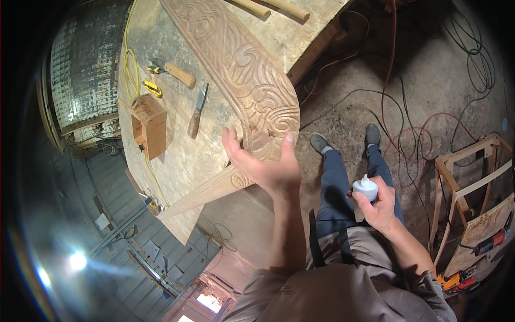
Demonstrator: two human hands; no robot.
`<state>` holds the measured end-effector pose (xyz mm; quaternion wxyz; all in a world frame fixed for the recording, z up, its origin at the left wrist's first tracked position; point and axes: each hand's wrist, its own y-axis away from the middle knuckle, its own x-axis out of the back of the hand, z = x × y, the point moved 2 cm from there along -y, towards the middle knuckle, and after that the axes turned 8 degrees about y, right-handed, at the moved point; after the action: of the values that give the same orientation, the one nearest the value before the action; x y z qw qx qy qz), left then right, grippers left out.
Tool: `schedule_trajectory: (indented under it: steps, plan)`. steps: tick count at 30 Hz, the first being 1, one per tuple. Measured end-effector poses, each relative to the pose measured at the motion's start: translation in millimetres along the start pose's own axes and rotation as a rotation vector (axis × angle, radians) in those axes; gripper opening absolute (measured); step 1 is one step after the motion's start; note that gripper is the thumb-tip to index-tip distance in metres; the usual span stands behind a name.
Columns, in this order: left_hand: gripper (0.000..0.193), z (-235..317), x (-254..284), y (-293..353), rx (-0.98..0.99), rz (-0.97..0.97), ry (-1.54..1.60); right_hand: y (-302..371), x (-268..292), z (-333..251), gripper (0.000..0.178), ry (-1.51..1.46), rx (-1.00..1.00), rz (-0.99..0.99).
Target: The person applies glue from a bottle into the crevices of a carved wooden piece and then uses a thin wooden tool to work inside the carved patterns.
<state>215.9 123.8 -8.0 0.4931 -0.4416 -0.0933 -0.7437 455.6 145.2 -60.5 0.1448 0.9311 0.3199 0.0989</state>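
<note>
Nearest, the right hand (380, 206) curls around a white glue bottle (365, 189), nozzle up. Beyond it, the left hand (263, 161) opens, palm up, fingers spread, touching the carved wooden panel's (244, 70) end. Past its fingertips lies a chisel (197, 111).

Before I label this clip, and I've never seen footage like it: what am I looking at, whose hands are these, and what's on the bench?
This is one picture from a wide fisheye camera worn on a person's head, looking down, so straight edges bend. No machine is involved: both hands are the wearer's own.

The left hand is open at the end of a carved wooden panel lying on a dusty workbench. The right hand holds a small white squeeze bottle over the person's legs.

Also on the bench: a chisel, a wooden-handled tool, a small wooden box and a yellow cord. Cables trail across the floor, and a wooden frame stands at right.
</note>
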Motion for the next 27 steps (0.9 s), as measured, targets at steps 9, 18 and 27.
schedule_trajectory:
  steps: [9,18,27]
  plan:
    - [0.094,1,1,-2,0.12,-0.076,0.075,6,6,5,0.019,0.005,0.0,0.043]
    - [0.095,-12,7,-3,0.192,-0.134,0.117,3,12,0,0.018,-0.011,-0.009,0.011]
    - [0.097,-11,5,-2,0.126,-0.09,0.106,-12,-15,-27,0.02,-0.181,-0.04,-0.051]
